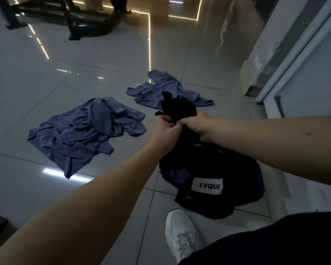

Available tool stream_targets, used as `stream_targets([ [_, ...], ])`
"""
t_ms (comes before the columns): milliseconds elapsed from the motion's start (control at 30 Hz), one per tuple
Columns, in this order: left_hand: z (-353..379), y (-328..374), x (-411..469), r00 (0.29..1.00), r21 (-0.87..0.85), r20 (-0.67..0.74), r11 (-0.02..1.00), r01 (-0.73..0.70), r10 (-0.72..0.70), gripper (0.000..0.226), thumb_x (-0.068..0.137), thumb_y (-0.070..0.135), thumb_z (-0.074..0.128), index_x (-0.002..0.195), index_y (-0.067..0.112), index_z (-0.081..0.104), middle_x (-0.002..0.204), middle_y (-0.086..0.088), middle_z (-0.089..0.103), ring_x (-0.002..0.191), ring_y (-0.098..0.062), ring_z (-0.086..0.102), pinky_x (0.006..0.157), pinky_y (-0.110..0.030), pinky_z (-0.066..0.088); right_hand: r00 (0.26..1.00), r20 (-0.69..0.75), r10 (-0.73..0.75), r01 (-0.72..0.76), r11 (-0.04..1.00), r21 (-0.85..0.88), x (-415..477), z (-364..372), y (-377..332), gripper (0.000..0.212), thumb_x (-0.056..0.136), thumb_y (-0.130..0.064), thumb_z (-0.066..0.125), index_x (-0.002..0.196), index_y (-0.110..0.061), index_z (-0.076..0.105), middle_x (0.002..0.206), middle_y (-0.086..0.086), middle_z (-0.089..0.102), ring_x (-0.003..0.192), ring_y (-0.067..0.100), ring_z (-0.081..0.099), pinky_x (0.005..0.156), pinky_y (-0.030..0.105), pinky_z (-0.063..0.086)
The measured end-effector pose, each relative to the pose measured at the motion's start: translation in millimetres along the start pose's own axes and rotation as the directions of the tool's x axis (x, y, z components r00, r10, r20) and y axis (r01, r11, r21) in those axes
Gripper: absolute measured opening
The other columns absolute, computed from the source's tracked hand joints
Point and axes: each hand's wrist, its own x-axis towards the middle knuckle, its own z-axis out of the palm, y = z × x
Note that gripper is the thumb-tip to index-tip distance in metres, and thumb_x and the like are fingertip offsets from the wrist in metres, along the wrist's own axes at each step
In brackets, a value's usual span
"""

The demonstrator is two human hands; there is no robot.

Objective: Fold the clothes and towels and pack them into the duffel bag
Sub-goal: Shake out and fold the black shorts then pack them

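Note:
A black duffel bag (208, 169) with a white "LVQUE" label lies on the tiled floor in front of me. My left hand (165, 129) and my right hand (196, 124) both grip a bunch of black fabric (177, 107) at the bag's far end, side by side, fingers curled round it. Whether that fabric is the bag's handles or a garment I cannot tell. A crumpled blue towel (84, 131) lies left of the bag. A second blue cloth (164, 90) lies spread beyond the bag, partly hidden by the black fabric.
My white shoe (182, 232) stands just before the bag. A glass door frame (294, 64) and wall run along the right. Dark exercise equipment (75, 18) and another person's legs stand at the far top left. Bare floor tiles (46, 83) lie left of the cloths.

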Motion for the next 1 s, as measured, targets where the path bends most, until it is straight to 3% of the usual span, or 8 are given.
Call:
stream_targets([
  [133,32.3,1.1,11.7,0.995,0.063,0.097,0.998,0.008,-0.014,0.033,0.095,0.012,0.058,0.123,0.013,0.041,0.101,-0.002,0.062,0.08,-0.016,0.063,0.062,-0.026,0.052,0.992,-0.116,-0.045,0.032,0.993,-0.11,4.9,-38.5,11.1,0.051,0.077,-0.011,0.078,0.125,-0.016,0.061,0.11,0.011,0.068,0.092,0.032,0.068,0.084,0.046,0.06],
  [233,52.0,-3.1,20.3,0.992,0.101,0.123,0.995,-0.018,0.005,0.027,0.096,0.01,0.054,0.121,0.015,0.045,0.097,0.007,0.06,0.08,-0.009,0.061,0.058,-0.017,0.049,0.982,-0.163,-0.098,0.073,0.986,-0.152,13.1,-60.0,22.8,0.057,0.078,-0.015,0.078,0.131,-0.016,0.059,0.119,0.011,0.067,0.1,0.031,0.066,0.087,0.042,0.058],
  [333,67.8,-16.0,25.9,0.997,0.123,0.075,0.992,-0.035,0.026,0.02,0.097,0.007,0.051,0.115,0.014,0.048,0.108,0.001,0.059,0.087,-0.011,0.057,0.06,-0.012,0.043,0.967,-0.21,-0.143,0.098,0.972,-0.211,21.5,-75.1,35.2,0.059,0.081,-0.02,0.077,0.135,-0.015,0.054,0.128,0.01,0.063,0.11,0.031,0.062,0.092,0.037,0.054],
  [467,79.4,-43.2,28.6,0.999,0.207,0.05,0.978,0.002,-0.013,0.026,0.096,0.009,0.049,0.122,0.012,0.052,0.113,-0.001,0.06,0.098,-0.017,0.057,0.077,-0.026,0.043,0.952,-0.271,-0.145,0.093,0.976,-0.196,33.7,-89.8,52.4,0.054,0.085,-0.018,0.073,0.135,-0.014,0.054,0.131,0.009,0.062,0.116,0.031,0.06,0.092,0.032,0.05],
  [667,101.5,-73.3,26.9,0.971,0.349,0.208,0.936,0.037,-0.116,0.029,0.095,0.016,0.053,0.123,0.016,0.054,0.117,-0.004,0.064,0.101,-0.022,0.063,0.088,-0.038,0.054,0.952,-0.283,-0.116,0.006,0.933,-0.361,53.1,-102.5,74.0,0.05,0.085,-0.018,0.07,0.132,-0.014,0.052,0.128,0.011,0.061,0.114,0.032,0.059,0.091,0.033,0.049],
  [800,109.1,-90.5,13.5,0.904,0.586,0.383,0.807,-0.078,-0.191,0.039,0.091,0.038,0.061,0.122,0.017,0.05,0.109,-0.001,0.061,0.096,-0.02,0.059,0.08,-0.033,0.049,0.948,-0.215,-0.234,0.083,0.835,-0.544,55.7,-113.2,82.8,0.046,0.088,-0.017,0.064,0.132,-0.016,0.05,0.124,0.01,0.061,0.111,0.032,0.06,0.091,0.035,0.05],
  [867,108.9,-97.3,7.5,0.853,0.684,0.459,0.711,-0.16,-0.25,0.047,0.086,0.05,0.064,0.121,0.02,0.053,0.108,0.001,0.063,0.095,-0.021,0.062,0.083,-0.036,0.054,0.936,-0.175,-0.304,0.141,0.783,-0.606,55.8,-117.9,88.0,0.05,0.088,-0.014,0.062,0.136,-0.017,0.048,0.124,0.012,0.06,0.11,0.033,0.059,0.089,0.036,0.05],
  [1000,106.6,-103.4,2.0,0.801,0.754,0.561,0.53,-0.389,-0.211,0.028,0.088,0.041,0.066,0.105,0.02,0.069,0.099,0.001,0.07,0.089,-0.022,0.065,0.078,-0.036,0.057,0.926,-0.07,-0.37,0.213,0.668,-0.713,52.5,-122.1,102.0,0.065,0.09,-0.015,0.059,0.151,-0.023,0.037,0.138,0.012,0.052,0.121,0.032,0.054,0.1,0.04,0.048],
])
